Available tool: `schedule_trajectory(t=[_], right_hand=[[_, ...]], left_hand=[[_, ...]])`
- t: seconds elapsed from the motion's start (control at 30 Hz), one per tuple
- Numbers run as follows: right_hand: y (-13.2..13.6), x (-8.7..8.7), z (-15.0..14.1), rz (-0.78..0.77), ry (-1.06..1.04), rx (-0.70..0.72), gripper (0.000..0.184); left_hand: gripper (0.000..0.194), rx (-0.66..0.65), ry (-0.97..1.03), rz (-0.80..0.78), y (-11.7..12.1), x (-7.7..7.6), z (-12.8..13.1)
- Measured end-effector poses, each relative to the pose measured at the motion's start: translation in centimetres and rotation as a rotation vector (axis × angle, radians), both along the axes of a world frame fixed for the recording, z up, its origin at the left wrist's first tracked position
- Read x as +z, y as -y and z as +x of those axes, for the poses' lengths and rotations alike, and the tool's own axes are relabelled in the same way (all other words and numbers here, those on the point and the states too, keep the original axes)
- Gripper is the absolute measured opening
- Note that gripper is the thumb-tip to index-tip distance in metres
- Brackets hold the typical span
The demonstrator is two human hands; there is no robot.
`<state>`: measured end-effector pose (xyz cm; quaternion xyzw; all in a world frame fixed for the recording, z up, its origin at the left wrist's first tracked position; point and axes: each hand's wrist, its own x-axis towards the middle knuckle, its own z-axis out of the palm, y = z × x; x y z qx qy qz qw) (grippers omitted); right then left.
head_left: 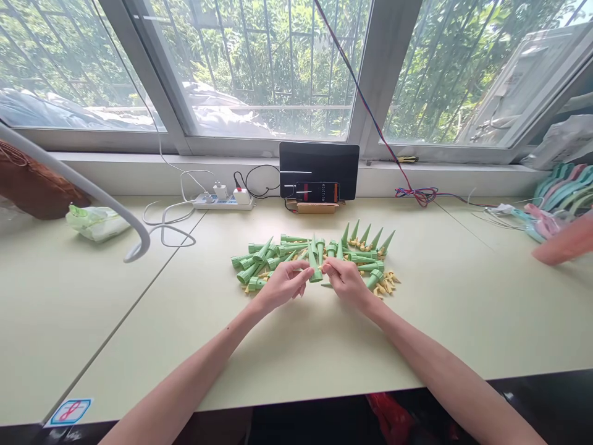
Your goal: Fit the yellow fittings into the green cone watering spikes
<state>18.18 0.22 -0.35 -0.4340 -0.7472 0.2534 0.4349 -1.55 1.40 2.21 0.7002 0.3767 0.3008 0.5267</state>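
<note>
My left hand [286,282] pinches a green plastic spike [315,269], its tapered tip pointing up and its wide collar down. Close beside that spike's collar, my right hand [345,282] is closed in a pinch around a small yellow plug [321,267], mostly covered by the fingers. Behind and around both hands lies a heap of green spikes [252,269] mixed with small yellow plugs [388,283]. At the right rear of the heap, several green spikes [365,235] stand tip up with yellow plugs at their bases.
A dark tablet [319,162] leans at the window, with a phone [317,192] before it. To its left lies a power strip [223,201] with white cables. A white curved tube [139,238] reaches in at left; coloured plastic items [563,188] sit far right.
</note>
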Motion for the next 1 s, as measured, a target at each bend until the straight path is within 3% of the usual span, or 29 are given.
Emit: schedule_trajectory(t=[0.27, 0.57, 1.0], right_hand=[[0.1, 0.2, 0.0, -0.036, -0.02, 0.001, 0.038], [0.1, 0.3, -0.1, -0.139, -0.056, 0.029, 0.043], [0.0, 0.5, -0.1, -0.214, -0.081, 0.065, 0.048]], left_hand=[[0.032, 0.066, 0.025, 0.267, 0.0, -0.7, 0.5], [0.027, 0.125, -0.127, 0.647, -0.3, -1.6, 0.3], [0.014, 0.053, -0.24, 0.908, -0.4, -1.9, -0.3]])
